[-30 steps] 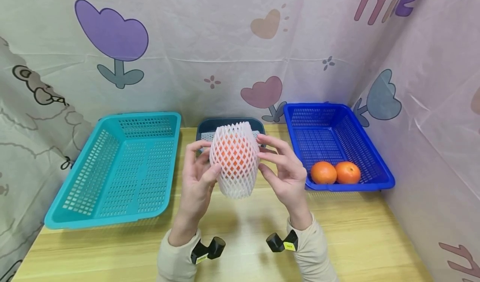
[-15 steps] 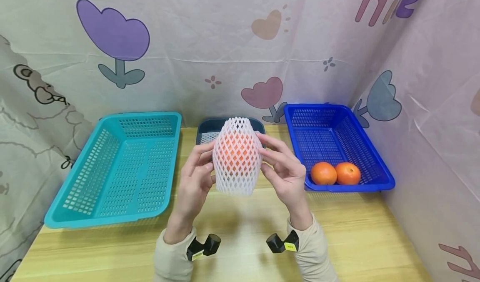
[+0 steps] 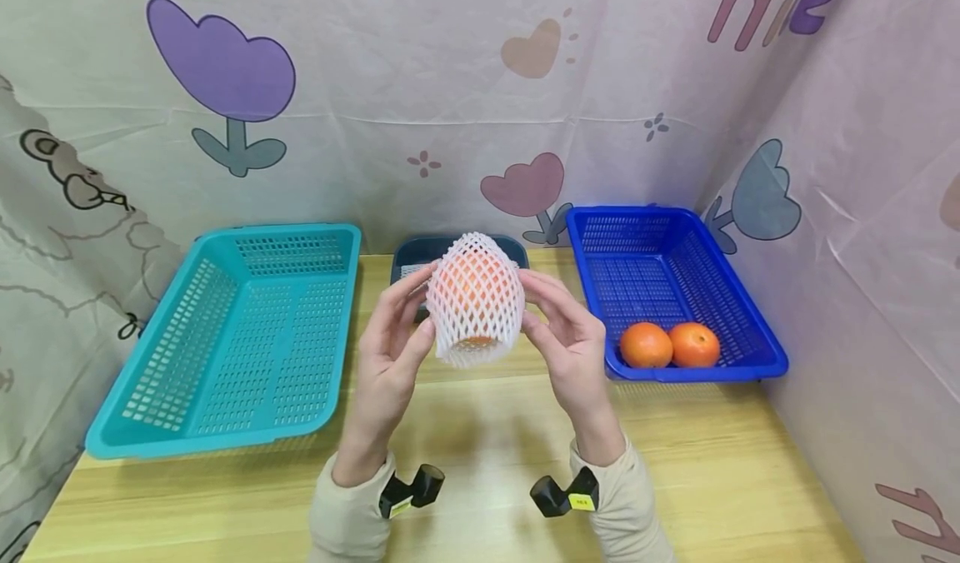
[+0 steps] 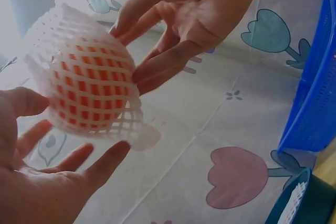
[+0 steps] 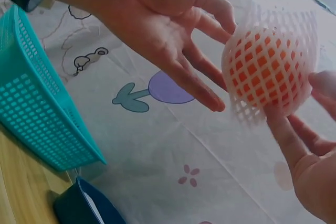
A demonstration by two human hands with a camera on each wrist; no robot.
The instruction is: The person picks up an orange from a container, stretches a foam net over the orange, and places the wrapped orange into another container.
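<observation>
An orange in a white foam net sleeve is held up above the table, in front of a small dark basket. My left hand grips its left side between thumb and fingers. From the right, my right hand holds the same net with its thumb and fingertips. The sleeve's lower opening faces me in the head view, with a bit of bare orange peel showing in it. Both wrist views show the orange covered by the mesh, with the fingertips of both hands against it.
At the left stands a turquoise basket. A blue basket on the right holds two bare oranges. The small dark basket at the back contains white netting, partly hidden by my hands. Printed cloth hangs behind the wooden table.
The netted orange has tilted, so its lower opening now turns toward me. My left hand shifted its hold, and the right fingers moved closer around the net.
</observation>
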